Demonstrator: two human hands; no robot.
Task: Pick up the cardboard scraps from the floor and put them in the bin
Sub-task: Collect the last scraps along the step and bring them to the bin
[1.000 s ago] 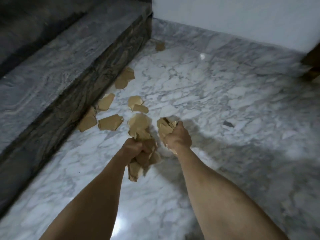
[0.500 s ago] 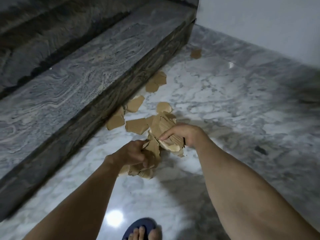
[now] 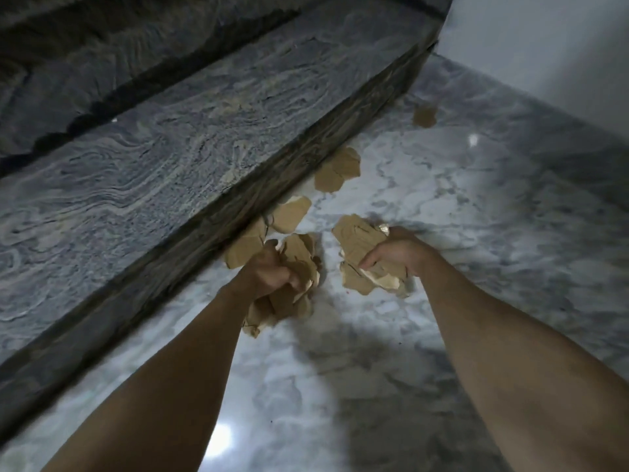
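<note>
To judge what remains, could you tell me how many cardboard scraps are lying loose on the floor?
4 visible: one far by the wall, one along the step, one nearer, one beside the left hand. Others may be hidden.

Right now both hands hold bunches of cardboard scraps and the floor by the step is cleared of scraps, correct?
Not quite. The left hand and right hand do each grip a bunch of scraps, but the floor by the step is not cleared: the head view shows loose scraps lying along its base.
</note>
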